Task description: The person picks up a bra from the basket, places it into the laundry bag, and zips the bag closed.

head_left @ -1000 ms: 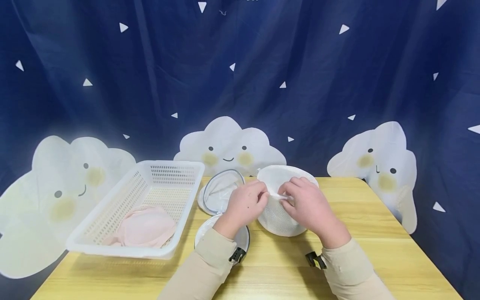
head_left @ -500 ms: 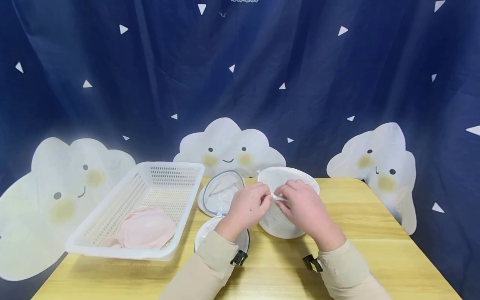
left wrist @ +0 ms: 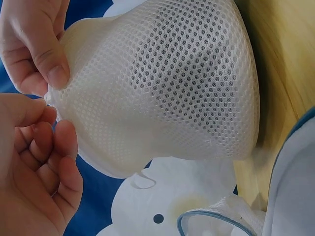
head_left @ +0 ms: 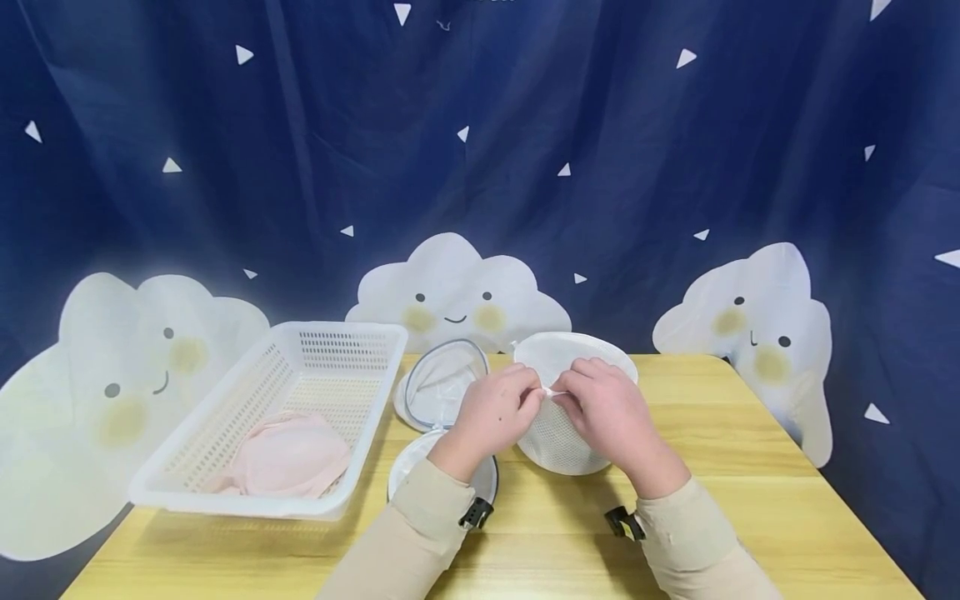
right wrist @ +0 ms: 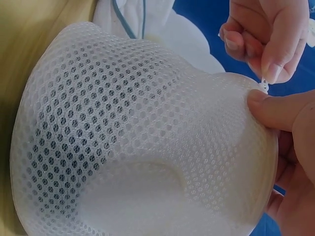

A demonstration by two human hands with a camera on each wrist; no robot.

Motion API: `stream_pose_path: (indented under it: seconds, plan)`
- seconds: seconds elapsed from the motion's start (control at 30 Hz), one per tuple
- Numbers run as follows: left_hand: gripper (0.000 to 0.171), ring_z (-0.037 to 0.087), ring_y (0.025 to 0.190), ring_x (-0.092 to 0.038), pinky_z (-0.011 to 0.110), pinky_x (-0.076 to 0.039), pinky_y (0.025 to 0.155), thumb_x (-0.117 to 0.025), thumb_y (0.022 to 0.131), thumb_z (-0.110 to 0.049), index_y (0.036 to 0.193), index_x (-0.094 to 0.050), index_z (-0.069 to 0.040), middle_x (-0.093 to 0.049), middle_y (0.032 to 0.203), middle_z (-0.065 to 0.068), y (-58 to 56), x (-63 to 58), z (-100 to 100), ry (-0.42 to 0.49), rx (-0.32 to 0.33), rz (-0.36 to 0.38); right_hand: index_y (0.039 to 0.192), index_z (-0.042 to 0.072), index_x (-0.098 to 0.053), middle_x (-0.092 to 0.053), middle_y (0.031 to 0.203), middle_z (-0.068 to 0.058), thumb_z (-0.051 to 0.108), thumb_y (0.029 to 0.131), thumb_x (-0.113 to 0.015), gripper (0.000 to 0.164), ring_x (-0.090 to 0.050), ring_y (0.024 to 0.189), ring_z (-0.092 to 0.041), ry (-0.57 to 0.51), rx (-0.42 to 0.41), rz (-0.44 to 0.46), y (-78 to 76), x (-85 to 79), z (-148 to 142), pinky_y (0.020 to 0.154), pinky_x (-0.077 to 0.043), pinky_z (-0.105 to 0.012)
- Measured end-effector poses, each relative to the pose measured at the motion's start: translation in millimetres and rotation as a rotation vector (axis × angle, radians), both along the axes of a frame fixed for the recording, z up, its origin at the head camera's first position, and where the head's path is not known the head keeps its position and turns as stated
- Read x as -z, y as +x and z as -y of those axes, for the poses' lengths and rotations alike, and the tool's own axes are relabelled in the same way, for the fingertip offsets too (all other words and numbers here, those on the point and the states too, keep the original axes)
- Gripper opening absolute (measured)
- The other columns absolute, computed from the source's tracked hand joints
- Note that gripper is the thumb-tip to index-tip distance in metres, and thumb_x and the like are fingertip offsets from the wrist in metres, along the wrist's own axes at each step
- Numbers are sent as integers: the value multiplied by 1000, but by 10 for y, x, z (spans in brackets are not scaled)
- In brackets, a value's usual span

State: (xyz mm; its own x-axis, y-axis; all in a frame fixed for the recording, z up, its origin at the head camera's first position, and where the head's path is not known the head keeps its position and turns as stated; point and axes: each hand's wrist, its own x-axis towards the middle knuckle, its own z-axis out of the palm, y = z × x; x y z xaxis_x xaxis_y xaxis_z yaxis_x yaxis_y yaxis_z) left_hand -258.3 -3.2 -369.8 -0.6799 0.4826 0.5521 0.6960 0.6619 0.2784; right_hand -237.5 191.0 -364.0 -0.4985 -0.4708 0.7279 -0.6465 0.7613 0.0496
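In the head view, the white mesh laundry bag point(head_left: 558, 442) sits right of centre on the wooden table point(head_left: 765, 500), forearms angled inward so the left hand point(head_left: 495, 417) and right hand point(head_left: 611, 412) meet over it. In the left wrist view, the right hand, upper left, grips the rim point(left wrist: 98, 165) under its thumb, presumably to steady it. In the right wrist view, upper right, the left hand's thumb and finger pinch a small white zipper pull point(right wrist: 265, 86), likely for tension against that hold.

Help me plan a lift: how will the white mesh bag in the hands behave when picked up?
The white mesh bag is probably light for its size, being open netting. It may flop or fold, since its sides dip inward.
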Motion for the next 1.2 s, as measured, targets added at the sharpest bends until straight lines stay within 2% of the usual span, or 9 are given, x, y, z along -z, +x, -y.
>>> stream_pose_path:
  seconds: [0.27, 0.47, 0.63, 0.77, 0.87, 1.03, 1.2]
  plan:
    - [20, 10, 64, -47, 27, -38, 55, -60, 95, -23, 77, -53, -22, -46, 73, -8, -10, 9, 9, 1, -7, -15, 81, 13, -67, -52, 74, 5, 8, 78, -84, 18, -54, 69, -20, -12, -27, -4, -5, -3, -32, 66, -46, -36]
    - [18, 10, 63, -48, 28, -39, 56, -61, 94, -19, 78, -54, -22, -47, 74, -9, -37, 21, 59, 34, -55, -7, 81, 14, -68, -52, 74, 5, 7, 77, -84, 18, -54, 69, -19, -27, -40, -2, 0, -24, -59, 66, -46, -35]
    - [15, 11, 65, -50, 29, -41, 57, -60, 94, -18, 80, -57, -21, -50, 77, -8, -56, 15, 86, 41, -63, -20, 82, 14, -68, -53, 74, 5, 7, 78, -84, 18, -55, 71, -20, -25, -45, -1, -10, -45, -78, 67, -46, -36]
    - [13, 13, 68, -52, 31, -45, 60, -59, 95, -20, 82, -60, -20, -54, 80, -7, -78, 16, 99, 52, -103, -4, 83, 15, -68, -56, 76, 4, 7, 77, -84, 18, -57, 74, -21, -37, -55, 5, -23, -73, -124, 70, -47, -37]
    - [12, 14, 69, -53, 33, -46, 62, -60, 95, -20, 83, -61, -20, -55, 80, -7, -95, 17, 106, 65, -122, -5, 83, 16, -69, -58, 79, 5, 7, 76, -85, 20, -57, 76, -21, -38, -45, 26, -33, -86, -166, 73, -47, -38]
    - [14, 13, 68, -52, 31, -45, 61, -59, 94, -18, 80, -60, -20, -53, 78, -7, -92, 11, 107, 66, -109, -13, 84, 17, -70, -60, 82, 5, 5, 73, -86, 23, -56, 79, -21, -24, -6, 74, -39, -89, -199, 76, -47, -38]
    - [15, 13, 68, -52, 31, -44, 61, -59, 94, -18, 79, -60, -20, -53, 77, -7, -74, 2, 102, 63, -98, 12, 88, 16, -71, -62, 86, 6, 8, 75, -86, 21, -57, 83, -21, -5, 44, 136, -17, -99, -191, 80, -47, -38]
